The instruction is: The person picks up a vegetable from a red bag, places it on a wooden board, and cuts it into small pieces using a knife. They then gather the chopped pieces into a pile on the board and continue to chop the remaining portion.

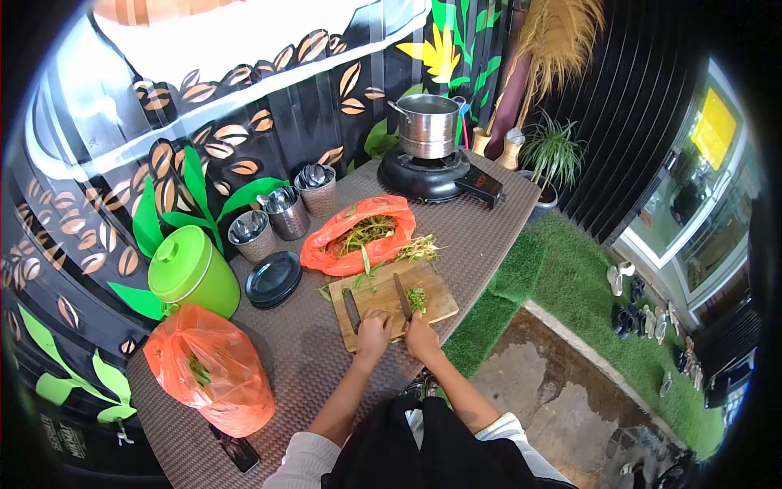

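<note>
A wooden cutting board point(441, 306) lies at the table's near edge under both hands. My right hand point(421, 339) is closed around the handle of a knife point(402, 297), whose dark blade points away from me across the board. Just right of the blade sits a small heap of chopped greens point(416, 300). My left hand point(375, 328) rests on the board left of the knife, fingers curled; what they hold, if anything, is hidden. Beside it lies a long dark shape point(351, 308), possibly a second knife. An open orange bag point(326, 259) of leafy stems point(366, 234) touches the board's far side.
On the left stand a tied orange bag point(213, 375), a phone point(237, 452), a green lidded pot point(191, 273) and dark plates point(274, 279). Metal cups of cutlery point(287, 213) line the wall side. A steel pot point(428, 126) tops a black portable stove point(436, 181) at the far end.
</note>
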Tool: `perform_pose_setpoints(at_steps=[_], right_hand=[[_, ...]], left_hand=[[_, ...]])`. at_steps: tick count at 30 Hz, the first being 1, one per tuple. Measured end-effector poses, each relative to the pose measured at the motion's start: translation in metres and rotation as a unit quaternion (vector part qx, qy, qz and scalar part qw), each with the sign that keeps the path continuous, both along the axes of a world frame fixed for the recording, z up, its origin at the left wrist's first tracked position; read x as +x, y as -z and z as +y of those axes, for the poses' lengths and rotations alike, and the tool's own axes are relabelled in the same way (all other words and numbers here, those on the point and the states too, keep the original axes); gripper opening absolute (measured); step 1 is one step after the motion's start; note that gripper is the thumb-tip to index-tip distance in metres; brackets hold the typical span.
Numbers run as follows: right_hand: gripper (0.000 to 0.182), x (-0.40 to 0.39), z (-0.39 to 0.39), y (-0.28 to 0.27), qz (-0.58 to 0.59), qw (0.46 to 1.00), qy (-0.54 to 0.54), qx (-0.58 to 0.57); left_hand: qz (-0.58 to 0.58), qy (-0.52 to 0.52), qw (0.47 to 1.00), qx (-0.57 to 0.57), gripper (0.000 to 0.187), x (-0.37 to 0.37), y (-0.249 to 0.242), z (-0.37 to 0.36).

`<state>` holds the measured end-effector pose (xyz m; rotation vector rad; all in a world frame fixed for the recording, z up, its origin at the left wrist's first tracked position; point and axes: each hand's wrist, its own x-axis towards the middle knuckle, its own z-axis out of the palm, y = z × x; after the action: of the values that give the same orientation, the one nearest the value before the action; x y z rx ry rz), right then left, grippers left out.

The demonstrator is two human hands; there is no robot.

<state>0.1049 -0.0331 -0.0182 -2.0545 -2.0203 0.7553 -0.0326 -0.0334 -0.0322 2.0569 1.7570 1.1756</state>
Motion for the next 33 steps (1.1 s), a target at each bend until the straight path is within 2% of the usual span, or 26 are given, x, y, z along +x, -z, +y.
perform_pose_setpoints(at_steps=[3,6,8,11,14,18,20,28,33], right_hand=[[0.043,0.0,-0.002,0.003,0.018,1.0,0.0,0.015],[0.043,-0.001,-0.002,0.002,0.009,1.0,0.005,0.01],[0.042,0.001,-0.002,0.0,0.012,1.0,0.005,0.007],[0.042,0.001,-0.002,-0.001,0.017,1.0,0.002,-0.001],[0.041,0.001,-0.002,-0.002,0.014,1.0,0.001,-0.009],[0.044,0.001,-0.001,0.001,0.015,1.0,0.005,0.001],[0.046,0.002,0.0,0.003,0.01,1.0,0.002,-0.001],[0.048,0.009,0.006,-0.007,-0.006,0.999,-0.035,-0.009],[0.032,0.01,0.007,-0.018,-0.028,0.998,-0.058,-0.01]], left_hand=[[-0.054,0.029,0.998,-0.024,0.012,-0.005,-0.002,-0.005],[-0.077,0.008,0.997,0.014,0.014,-0.004,-0.006,-0.006],[-0.15,-0.012,0.989,0.004,0.017,-0.003,-0.002,-0.001],[-0.1,-0.002,0.994,0.038,0.019,-0.004,-0.022,0.0],[-0.064,0.022,0.997,0.034,0.018,-0.012,0.003,0.013],[-0.088,0.029,0.995,0.035,0.014,-0.014,0.01,0.015],[-0.06,0.051,0.997,0.0,0.011,-0.013,0.006,0.012],[-0.043,0.056,0.997,-0.005,0.009,0.005,0.011,0.017],[-0.081,0.054,0.995,-0.033,0.009,0.008,0.012,0.018]])
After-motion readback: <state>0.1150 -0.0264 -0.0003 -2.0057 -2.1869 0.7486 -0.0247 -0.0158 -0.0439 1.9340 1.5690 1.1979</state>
